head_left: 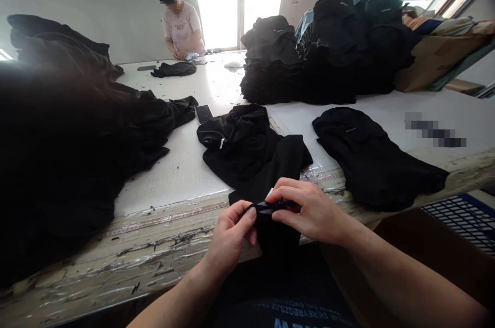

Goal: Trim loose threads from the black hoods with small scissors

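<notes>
A black garment (247,152) with a small white label lies crumpled at the table's front edge, one end hanging over toward me. My left hand (234,227) pinches an edge of its cloth between thumb and fingers. In my right hand (305,209) is a pair of small thread snips (276,207), dark-handled, with the pointed blades aimed left at the pinched cloth. The blade tips are close to my left thumb. Whether they touch a thread is too small to tell.
Dark garments are heaped at left (69,137) and stacked at back right (286,65). Another black garment (363,158) lies flat to the right. A phone (203,114) rests behind the cloth. Across the white table (150,183) stands a person (183,29). A blue wire rack (464,217) is below right.
</notes>
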